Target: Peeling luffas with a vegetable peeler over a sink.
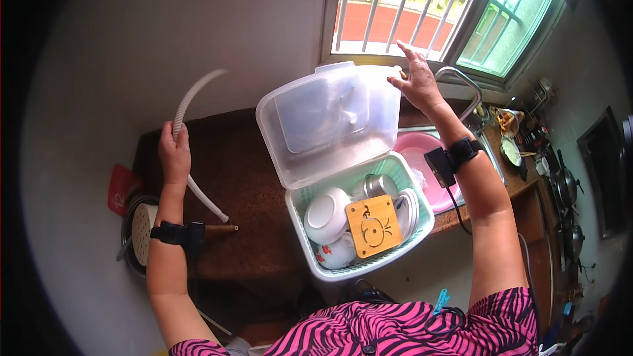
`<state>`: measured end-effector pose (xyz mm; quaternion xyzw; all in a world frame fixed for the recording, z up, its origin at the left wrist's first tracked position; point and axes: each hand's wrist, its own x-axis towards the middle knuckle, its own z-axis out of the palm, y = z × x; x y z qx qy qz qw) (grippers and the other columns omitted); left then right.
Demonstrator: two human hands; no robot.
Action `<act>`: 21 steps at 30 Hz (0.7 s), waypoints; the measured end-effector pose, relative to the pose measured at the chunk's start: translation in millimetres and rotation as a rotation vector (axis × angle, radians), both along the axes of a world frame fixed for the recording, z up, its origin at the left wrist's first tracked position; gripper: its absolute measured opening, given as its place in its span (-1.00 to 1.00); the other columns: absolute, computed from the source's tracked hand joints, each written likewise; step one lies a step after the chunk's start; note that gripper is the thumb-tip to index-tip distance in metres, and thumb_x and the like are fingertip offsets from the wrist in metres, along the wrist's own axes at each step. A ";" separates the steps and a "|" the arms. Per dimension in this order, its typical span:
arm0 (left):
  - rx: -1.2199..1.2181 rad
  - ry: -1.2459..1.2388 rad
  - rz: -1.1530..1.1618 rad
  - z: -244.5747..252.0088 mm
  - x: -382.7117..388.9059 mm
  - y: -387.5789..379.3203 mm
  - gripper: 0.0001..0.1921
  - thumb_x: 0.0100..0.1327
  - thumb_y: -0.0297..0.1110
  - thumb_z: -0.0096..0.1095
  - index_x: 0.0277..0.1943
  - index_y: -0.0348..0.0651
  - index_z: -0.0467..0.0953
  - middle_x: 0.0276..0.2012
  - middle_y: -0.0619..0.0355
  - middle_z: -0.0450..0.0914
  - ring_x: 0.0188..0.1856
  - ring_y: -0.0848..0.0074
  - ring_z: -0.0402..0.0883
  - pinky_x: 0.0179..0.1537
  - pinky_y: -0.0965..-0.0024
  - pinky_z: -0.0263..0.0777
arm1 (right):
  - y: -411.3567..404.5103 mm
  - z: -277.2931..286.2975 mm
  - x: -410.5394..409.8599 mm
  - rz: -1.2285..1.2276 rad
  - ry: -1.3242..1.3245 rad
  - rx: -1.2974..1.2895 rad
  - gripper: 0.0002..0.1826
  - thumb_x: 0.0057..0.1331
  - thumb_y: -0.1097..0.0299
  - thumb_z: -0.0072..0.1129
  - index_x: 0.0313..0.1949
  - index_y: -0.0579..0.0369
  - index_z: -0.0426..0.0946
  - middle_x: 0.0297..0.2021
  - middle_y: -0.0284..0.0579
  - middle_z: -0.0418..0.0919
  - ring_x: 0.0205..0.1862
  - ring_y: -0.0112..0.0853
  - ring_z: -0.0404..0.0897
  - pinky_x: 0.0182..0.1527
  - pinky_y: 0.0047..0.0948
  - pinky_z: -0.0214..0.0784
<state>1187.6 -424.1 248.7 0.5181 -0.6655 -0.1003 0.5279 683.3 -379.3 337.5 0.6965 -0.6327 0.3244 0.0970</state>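
Note:
My left hand (175,151) is closed around a white corrugated drain hose (185,104). One end of the hose curves up along the wall, and the other hangs down over the brown counter. My right hand (418,76) has its fingers spread at the upper right corner of a clear plastic lid (321,118); whether it touches the lid is hard to tell. The lid stands raised from a pale green dish basket (356,273). Inside are a white bowl (326,215), a flower-patterned bowl (336,254), a metal cup (382,186), several plates (408,212) and a wooden trivet (373,227).
Right of the basket, a pink basin (420,151) sits in the sink under a curved faucet (467,81). A perforated steamer plate (142,232) and a red object (122,189) are at the left by the wall. A barred window (395,10) is behind. Pans (564,188) hang at the right.

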 end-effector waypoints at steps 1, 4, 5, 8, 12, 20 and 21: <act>-0.008 0.019 -0.009 16.9 -8.8 13.5 -0.83 0.36 -0.36 0.04 -0.18 -0.31 0.39 -0.48 0.16 0.40 -0.43 0.53 0.36 -0.28 0.44 0.35 | 6.0 -0.4 -9.1 0.029 -0.041 0.000 -0.14 0.04 0.30 0.39 0.31 -0.01 0.14 0.23 0.16 0.26 0.31 0.01 0.17 0.34 -0.18 0.03; -0.128 0.046 -0.063 57.5 -26.1 55.8 -0.85 0.38 -0.37 0.02 -0.19 -0.31 0.38 -0.46 0.26 0.36 -0.39 0.65 0.31 -0.28 0.54 0.31 | 29.0 0.1 -18.4 0.066 -0.116 0.027 -0.15 0.04 0.29 0.39 0.30 0.05 0.15 0.16 0.16 0.31 0.28 -0.04 0.24 0.31 -0.20 0.10; -0.132 0.025 -0.051 67.2 -31.2 69.6 -0.85 0.38 -0.37 0.02 -0.19 -0.31 0.38 -0.46 0.26 0.36 -0.39 0.65 0.31 -0.28 0.54 0.31 | 36.7 -0.4 -19.4 0.095 -0.170 0.064 -0.16 0.04 0.28 0.39 0.29 0.06 0.16 0.14 0.17 0.33 0.27 -0.06 0.26 0.29 -0.22 0.12; -0.217 0.078 -0.063 87.3 -45.4 100.6 -0.86 0.39 -0.39 0.00 -0.19 -0.30 0.38 -0.46 0.28 0.36 -0.40 0.68 0.30 -0.30 0.58 0.29 | 45.1 -19.9 -44.3 0.092 -0.129 0.068 -0.16 0.06 0.28 0.38 0.29 0.11 0.16 0.11 0.16 0.34 0.20 -0.07 0.35 0.27 -0.26 0.16; -0.119 0.178 -0.032 89.5 -45.0 147.9 -0.86 0.39 -0.36 0.00 -0.21 -0.27 0.38 -0.48 0.30 0.33 -0.44 0.72 0.26 -0.38 0.62 0.22 | 47.6 -36.0 -66.1 0.083 -0.183 0.123 -0.19 0.05 0.28 0.37 0.27 0.14 0.19 0.06 0.12 0.43 0.13 -0.11 0.42 0.25 -0.30 0.19; 0.047 0.471 0.038 36.0 -53.7 260.3 -0.87 0.40 -0.33 -0.01 -0.27 -0.15 0.34 -0.58 0.36 0.26 -0.61 0.81 0.12 -0.61 0.66 -0.01 | 53.2 -130.0 -49.9 0.068 -0.132 0.125 -0.56 0.05 0.30 0.33 -0.07 0.15 0.48 -0.12 0.09 0.47 -0.03 -0.09 0.48 0.09 -0.25 0.33; 0.067 0.486 0.043 28.0 -47.1 274.3 -0.89 0.39 -0.35 -0.01 -0.26 -0.17 0.35 -0.57 0.35 0.26 -0.61 0.79 0.13 -0.60 0.66 0.00 | 51.9 -130.0 -41.3 0.034 -0.124 -0.015 -0.50 0.06 0.30 0.33 -0.01 0.13 0.42 -0.07 0.09 0.43 0.00 -0.07 0.46 0.11 -0.24 0.32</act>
